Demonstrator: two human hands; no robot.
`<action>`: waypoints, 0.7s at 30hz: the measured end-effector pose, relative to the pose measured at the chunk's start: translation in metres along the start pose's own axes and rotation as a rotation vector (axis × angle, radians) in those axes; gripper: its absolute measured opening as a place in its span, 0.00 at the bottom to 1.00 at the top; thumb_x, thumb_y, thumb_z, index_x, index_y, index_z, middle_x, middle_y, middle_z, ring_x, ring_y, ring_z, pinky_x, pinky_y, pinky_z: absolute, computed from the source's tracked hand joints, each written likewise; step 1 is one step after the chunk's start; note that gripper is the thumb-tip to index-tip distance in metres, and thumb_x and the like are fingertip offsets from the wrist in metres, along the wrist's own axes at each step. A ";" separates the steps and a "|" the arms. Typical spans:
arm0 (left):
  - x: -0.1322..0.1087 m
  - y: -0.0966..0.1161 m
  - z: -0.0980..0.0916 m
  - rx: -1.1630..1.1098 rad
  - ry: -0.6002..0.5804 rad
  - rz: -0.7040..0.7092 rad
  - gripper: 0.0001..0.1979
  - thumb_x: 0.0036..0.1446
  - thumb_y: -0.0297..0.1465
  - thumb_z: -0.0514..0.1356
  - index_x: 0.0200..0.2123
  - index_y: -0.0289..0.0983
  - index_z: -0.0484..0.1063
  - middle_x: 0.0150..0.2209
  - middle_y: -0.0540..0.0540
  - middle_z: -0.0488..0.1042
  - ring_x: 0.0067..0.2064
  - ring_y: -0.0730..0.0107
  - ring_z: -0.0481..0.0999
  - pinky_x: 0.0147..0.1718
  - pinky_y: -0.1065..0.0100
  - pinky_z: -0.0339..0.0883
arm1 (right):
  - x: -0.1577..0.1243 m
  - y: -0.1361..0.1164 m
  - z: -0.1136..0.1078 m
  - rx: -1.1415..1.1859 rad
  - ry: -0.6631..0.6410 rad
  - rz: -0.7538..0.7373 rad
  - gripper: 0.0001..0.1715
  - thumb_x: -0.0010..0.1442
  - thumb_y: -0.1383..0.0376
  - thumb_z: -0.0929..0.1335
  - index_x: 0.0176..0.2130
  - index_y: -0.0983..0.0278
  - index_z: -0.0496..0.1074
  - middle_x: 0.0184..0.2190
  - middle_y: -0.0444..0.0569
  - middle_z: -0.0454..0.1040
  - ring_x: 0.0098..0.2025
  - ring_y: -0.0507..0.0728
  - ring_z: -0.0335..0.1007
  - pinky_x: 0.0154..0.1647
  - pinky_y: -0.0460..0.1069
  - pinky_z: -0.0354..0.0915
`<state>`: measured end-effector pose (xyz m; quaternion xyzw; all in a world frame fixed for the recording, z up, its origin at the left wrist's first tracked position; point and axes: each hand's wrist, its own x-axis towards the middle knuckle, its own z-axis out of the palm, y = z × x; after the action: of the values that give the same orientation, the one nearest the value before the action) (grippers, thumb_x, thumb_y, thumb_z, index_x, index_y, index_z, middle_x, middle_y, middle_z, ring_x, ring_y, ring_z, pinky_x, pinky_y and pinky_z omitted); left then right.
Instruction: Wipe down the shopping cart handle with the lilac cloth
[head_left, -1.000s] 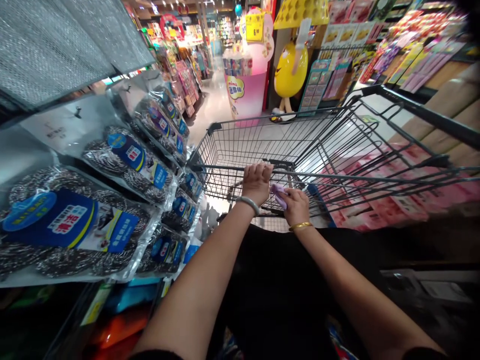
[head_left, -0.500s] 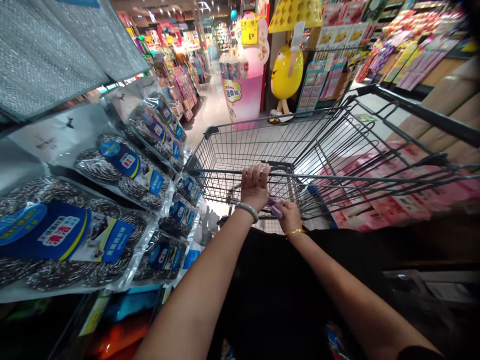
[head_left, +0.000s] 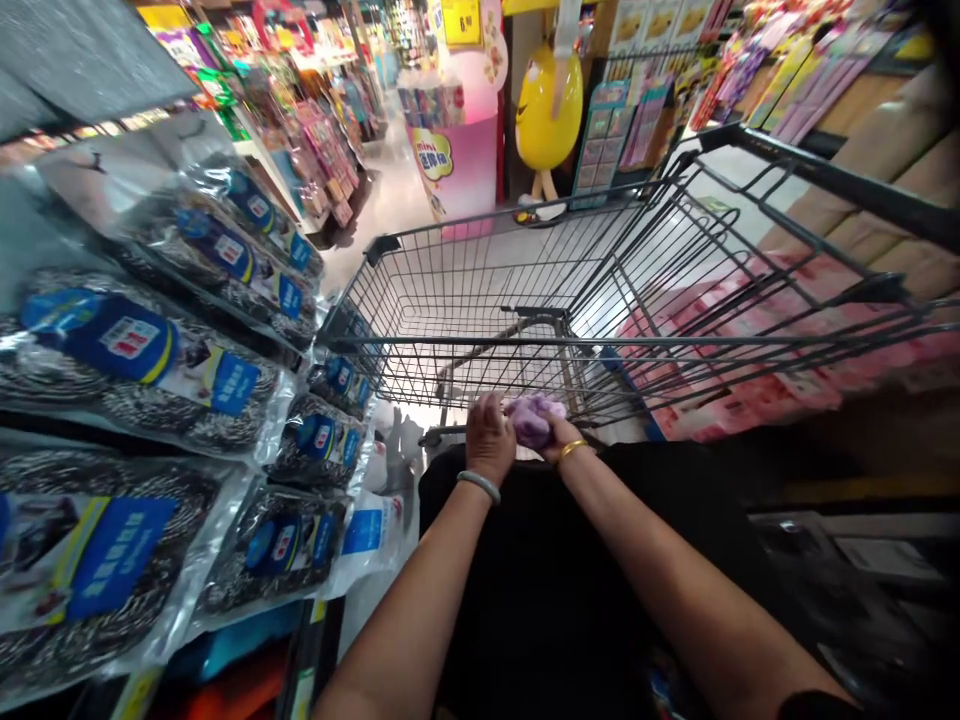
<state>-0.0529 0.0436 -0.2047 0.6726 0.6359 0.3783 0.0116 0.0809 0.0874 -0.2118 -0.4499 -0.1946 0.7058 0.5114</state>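
Note:
Both my hands meet in front of my body, just behind the black wire shopping cart (head_left: 495, 280). A small purple soft thing (head_left: 531, 415), perhaps a cloth or pouch, sits between them. My left hand (head_left: 489, 438), with a pale bangle on the wrist, is curled against it. My right hand (head_left: 553, 440), with a gold bangle, is closed around it from the right and mostly hidden behind it. Neither hand touches the cart's handle bar (head_left: 525, 342).
Hanging packs of steel scourers (head_left: 150, 370) crowd the shelf on my left. Pink packages (head_left: 757, 340) are stacked low on the right. Ahead stand a pink display stand (head_left: 454, 165) and a yellow character figure (head_left: 547, 100). The aisle floor runs on beyond the cart.
My left hand has let go of the cart's handle bar and dropped back to join my right hand on the purple thing. My view has moved forward and tilted down.

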 end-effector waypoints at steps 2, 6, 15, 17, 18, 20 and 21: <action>-0.003 -0.009 0.008 -0.060 -0.026 -0.064 0.26 0.57 0.22 0.61 0.59 0.35 0.64 0.57 0.34 0.70 0.63 0.51 0.68 0.64 0.44 0.64 | -0.003 -0.007 0.000 0.081 -0.011 0.070 0.14 0.50 0.60 0.74 0.37 0.61 0.72 0.33 0.49 0.80 0.36 0.60 0.78 0.40 0.57 0.77; 0.000 -0.020 0.024 -0.134 -0.066 -0.133 0.26 0.56 0.20 0.59 0.58 0.38 0.64 0.55 0.37 0.71 0.59 0.54 0.71 0.61 0.49 0.68 | -0.009 -0.012 0.001 0.237 0.015 0.171 0.15 0.54 0.65 0.73 0.43 0.63 0.74 0.37 0.49 0.82 0.36 0.58 0.79 0.39 0.53 0.77; 0.008 -0.019 0.038 -0.243 -0.159 -0.252 0.22 0.66 0.31 0.54 0.63 0.39 0.63 0.46 0.42 0.75 0.42 0.64 0.77 0.49 0.58 0.73 | -0.004 -0.035 -0.001 0.421 0.033 0.225 0.08 0.58 0.65 0.67 0.37 0.65 0.74 0.34 0.50 0.81 0.37 0.57 0.79 0.40 0.52 0.79; 0.010 -0.018 0.035 -0.259 -0.158 -0.244 0.21 0.68 0.33 0.53 0.62 0.38 0.64 0.45 0.43 0.75 0.40 0.65 0.76 0.48 0.59 0.73 | -0.007 -0.042 -0.006 0.429 0.003 0.188 0.09 0.57 0.65 0.67 0.39 0.66 0.75 0.35 0.50 0.81 0.37 0.57 0.79 0.40 0.52 0.79; 0.010 -0.017 0.034 -0.260 -0.140 -0.229 0.20 0.68 0.33 0.53 0.61 0.38 0.64 0.45 0.43 0.75 0.40 0.65 0.76 0.48 0.59 0.73 | -0.008 -0.043 -0.009 0.420 0.018 0.182 0.09 0.56 0.68 0.67 0.39 0.65 0.75 0.34 0.49 0.81 0.35 0.55 0.78 0.38 0.51 0.78; 0.011 -0.015 0.034 -0.253 -0.086 -0.182 0.19 0.66 0.30 0.54 0.60 0.37 0.65 0.46 0.42 0.74 0.42 0.65 0.76 0.48 0.59 0.73 | -0.007 -0.043 -0.013 0.397 0.073 0.196 0.12 0.52 0.74 0.66 0.38 0.65 0.74 0.32 0.47 0.80 0.30 0.53 0.76 0.34 0.47 0.77; 0.010 -0.014 0.034 -0.249 -0.058 -0.159 0.19 0.65 0.28 0.54 0.59 0.37 0.65 0.47 0.41 0.74 0.44 0.64 0.76 0.49 0.58 0.73 | -0.006 -0.043 -0.014 0.398 0.093 0.212 0.14 0.51 0.75 0.65 0.38 0.65 0.74 0.32 0.47 0.80 0.30 0.52 0.76 0.34 0.47 0.76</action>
<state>-0.0481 0.0709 -0.2307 0.6241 0.6349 0.4323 0.1432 0.1161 0.0962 -0.1845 -0.3901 0.0204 0.7586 0.5215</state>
